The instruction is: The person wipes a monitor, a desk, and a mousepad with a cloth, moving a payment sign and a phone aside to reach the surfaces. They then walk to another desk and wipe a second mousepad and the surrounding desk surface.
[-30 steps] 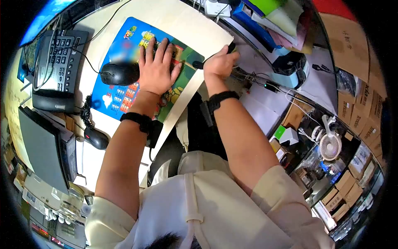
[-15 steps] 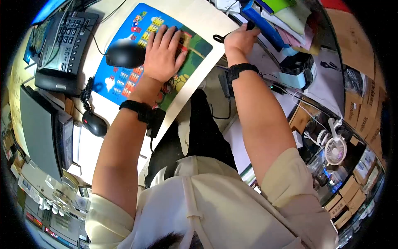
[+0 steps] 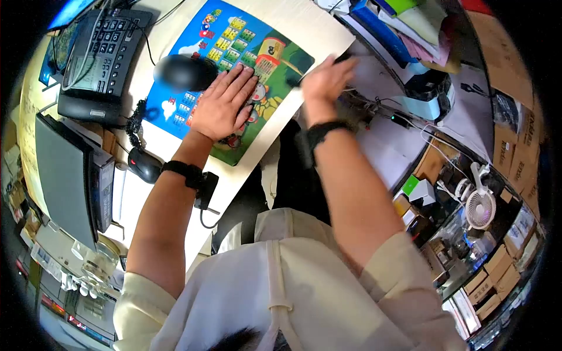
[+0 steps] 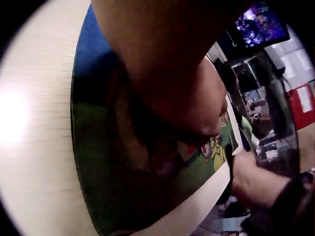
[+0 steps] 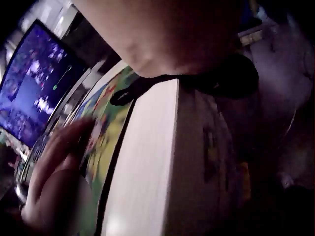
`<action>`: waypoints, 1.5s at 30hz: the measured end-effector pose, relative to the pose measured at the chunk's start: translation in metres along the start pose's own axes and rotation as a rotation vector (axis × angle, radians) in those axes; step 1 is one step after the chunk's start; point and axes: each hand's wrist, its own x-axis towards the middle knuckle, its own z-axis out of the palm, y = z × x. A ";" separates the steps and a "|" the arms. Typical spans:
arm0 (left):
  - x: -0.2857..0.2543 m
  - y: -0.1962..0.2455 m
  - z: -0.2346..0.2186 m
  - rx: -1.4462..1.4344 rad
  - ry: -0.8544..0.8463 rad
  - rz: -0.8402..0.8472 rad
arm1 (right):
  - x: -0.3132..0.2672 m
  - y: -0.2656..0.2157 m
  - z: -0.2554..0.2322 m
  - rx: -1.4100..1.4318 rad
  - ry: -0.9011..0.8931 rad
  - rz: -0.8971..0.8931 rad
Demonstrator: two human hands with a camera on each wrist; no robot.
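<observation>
My left hand (image 3: 222,105) rests flat on a colourful cartoon mouse pad (image 3: 300,58), its fingers extended beside a black mouse (image 3: 205,73). Off the table's right edge, my right hand (image 3: 326,85) is blurred by motion and holds a black strap-like thing (image 5: 229,78). One end of it forms a small loop, reaching over the pad's border in the right wrist view. The palm hides its middle. Part of the left hand (image 5: 42,191) shows in that view too, lying over the pad.
A black desk phone (image 3: 102,58) stands at the left, with a second mouse (image 3: 144,165) and a grey flat panel (image 3: 64,181) nearer the body. Folders (image 3: 380,29), cables and a small white fan (image 3: 480,207) lie to the right. The table edge (image 3: 257,158) runs diagonally beside the body.
My right hand swung out to the right with the black strap-like thing, then came back toward the pad's edge. The left hand slid toward the body along the pad. The head view shifted.
</observation>
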 end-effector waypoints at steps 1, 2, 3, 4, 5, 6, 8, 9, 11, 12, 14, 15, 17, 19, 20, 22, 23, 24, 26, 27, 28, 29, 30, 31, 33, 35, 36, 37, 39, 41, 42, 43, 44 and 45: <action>0.000 0.000 0.000 -0.015 -0.003 0.009 | 0.031 -0.005 -0.001 -0.010 0.006 -0.022; 0.001 -0.002 0.000 -0.020 0.003 0.011 | 0.060 -0.011 0.001 -0.027 0.000 -0.042; 0.001 -0.003 0.002 -0.030 0.016 0.007 | 0.088 -0.015 0.003 -0.049 -0.007 -0.069; 0.002 -0.002 0.001 -0.029 0.013 -0.011 | 0.111 -0.014 0.005 -0.026 -0.014 -0.106; 0.002 -0.002 0.002 -0.029 0.020 -0.012 | 0.130 -0.011 0.007 -0.009 -0.023 -0.141; 0.002 -0.003 0.002 -0.025 0.026 -0.012 | 0.144 -0.008 0.010 -0.043 -0.015 -0.191; 0.001 -0.003 0.001 -0.022 0.038 -0.011 | 0.176 0.013 0.031 -0.100 0.057 -0.328; 0.001 -0.003 0.003 -0.024 0.032 -0.005 | 0.172 0.011 0.025 -0.138 0.015 -0.325; -0.001 -0.005 0.002 -0.018 0.022 0.010 | 0.156 0.004 0.014 -0.108 0.037 -0.371; -0.001 -0.005 0.003 -0.016 0.012 -0.005 | 0.153 0.005 0.016 -0.045 0.095 -0.425; -0.003 -0.005 0.004 -0.014 0.014 -0.008 | 0.104 -0.023 -0.007 -0.020 0.012 -0.079; -0.002 -0.005 0.004 -0.014 0.013 -0.004 | 0.092 -0.026 -0.009 -0.070 -0.010 0.002; -0.002 -0.002 0.004 -0.014 0.039 0.011 | 0.069 0.003 0.014 -0.120 0.135 -0.054; -0.001 -0.004 0.003 -0.007 0.059 0.005 | 0.053 -0.008 0.000 -0.128 0.013 -0.009; 0.000 -0.004 0.002 -0.021 0.050 0.002 | 0.054 -0.013 -0.003 -0.137 -0.006 -0.016; 0.001 -0.004 0.001 -0.034 0.053 0.004 | 0.068 -0.010 0.002 -0.109 0.036 -0.076; 0.002 -0.004 0.001 -0.039 0.058 0.003 | 0.082 -0.011 0.001 -0.123 0.040 -0.065; 0.003 -0.003 -0.001 -0.047 0.030 -0.019 | 0.095 -0.017 0.001 -0.130 0.040 -0.059; 0.002 -0.006 0.001 -0.017 0.050 -0.013 | 0.108 -0.009 0.015 -0.075 0.122 -0.049; 0.001 -0.006 0.001 -0.017 0.047 0.009 | 0.100 -0.005 0.009 -0.052 0.098 -0.041; -0.001 -0.004 0.002 -0.013 0.058 -0.001 | 0.090 -0.001 0.002 -0.027 0.078 -0.031; 0.001 -0.006 0.002 -0.012 0.053 -0.003 | 0.086 -0.007 0.001 0.019 0.068 -0.031; 0.001 -0.006 0.002 -0.016 0.048 -0.004 | 0.077 -0.002 0.007 -0.059 0.113 -0.019; 0.001 -0.004 0.001 -0.024 0.039 -0.008 | 0.067 0.005 0.009 -0.117 0.105 -0.022; 0.001 -0.002 0.000 -0.050 0.024 -0.023 | 0.066 0.007 0.010 -0.119 0.061 0.025; 0.003 -0.005 0.000 -0.054 0.023 -0.025 | 0.078 -0.001 0.009 -0.120 0.015 0.011; 0.003 -0.002 0.002 -0.067 0.024 -0.026 | 0.084 -0.005 0.005 -0.125 -0.010 0.003; 0.002 -0.002 0.002 -0.072 0.024 -0.027 | 0.093 -0.009 0.002 -0.138 0.017 -0.024; 0.002 -0.007 0.001 -0.052 0.029 -0.024 | 0.111 -0.019 0.003 -0.151 0.067 -0.080; 0.001 -0.005 0.001 -0.036 0.023 -0.013 | 0.100 -0.014 0.000 -0.112 0.080 -0.034; 0.001 -0.003 0.000 -0.035 0.043 -0.016 | 0.089 -0.009 -0.003 -0.136 0.082 -0.048; 0.003 -0.004 0.000 -0.036 0.040 -0.018 | 0.084 -0.009 -0.001 -0.146 0.095 -0.068; 0.003 -0.003 0.000 -0.042 0.035 -0.018 | 0.074 0.006 0.014 -0.159 0.171 -0.091; 0.003 -0.004 0.000 -0.045 0.029 -0.023 | 0.067 0.021 0.021 -0.169 0.136 -0.094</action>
